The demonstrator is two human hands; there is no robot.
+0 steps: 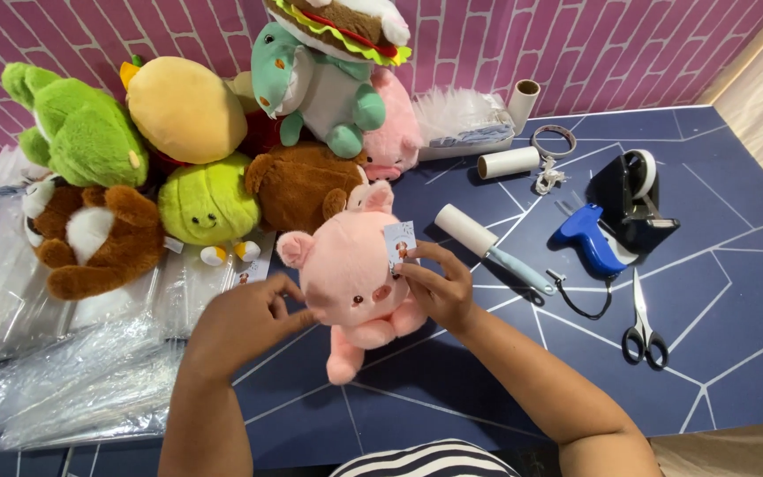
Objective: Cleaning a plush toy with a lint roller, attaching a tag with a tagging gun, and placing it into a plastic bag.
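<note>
Item: pink pig plush [355, 283], held upright above the blue desk [735, 291], face towards the camera, between both hands.

Left hand [240, 322]: fingers curled, pressed against the pig's left-of-frame cheek just below the ear, steadying it.

Right hand [434, 287]: thumb and fingers pinching a small white paper tag [400, 242] at the pig's other ear.

Step in hand, as judged: the tag is being handled or checked at the ear while the toy is braced. A further move would call for a firm grip on the body and a fine pinch on the tag.

Adjacent stock: heap of plush toys behind, including a green frog-like toy [77, 132], a brown bear [103, 238], a lime round plush [207, 203] and a teal dinosaur [315, 84]. Clear plastic bags [81, 380] stacked at left.

Tools at right: lint roller [487, 247], blue tagging gun [589, 243], black tape dispenser [633, 199], scissors [644, 322], cardboard tubes [509, 162].
</note>
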